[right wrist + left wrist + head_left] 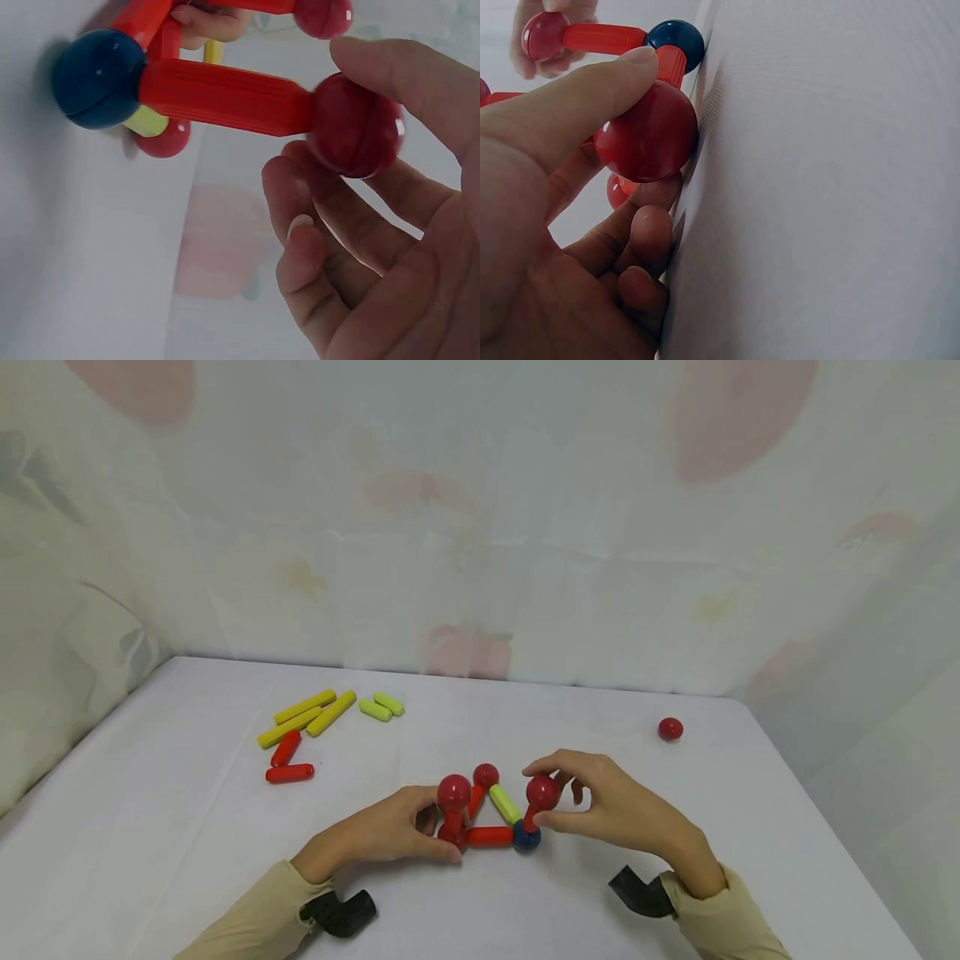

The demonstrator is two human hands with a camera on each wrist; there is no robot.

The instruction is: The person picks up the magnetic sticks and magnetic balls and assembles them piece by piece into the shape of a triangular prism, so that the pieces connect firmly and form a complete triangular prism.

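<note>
A triangular frame of balls and rods lies on the table: a blue ball (527,836) at its right corner, a red ball (646,132) at the left, another red ball (486,775) at the back. A red rod (491,837) joins the front corners and a yellow-green rod (505,804) runs back from the blue ball. My left hand (397,827) grips the left corner ball, above which an upright rod carries a red ball (453,792). With thumb and fingers my right hand (622,806) holds the red ball (355,125) topping the rod (225,97) on the blue ball.
Several yellow rods (332,713), two short yellow-green rods (375,710) and two red rods (289,773) lie at the back left of the white table (187,735). A loose red ball (671,729) sits at the back right. Patterned cloth (465,568) hangs behind.
</note>
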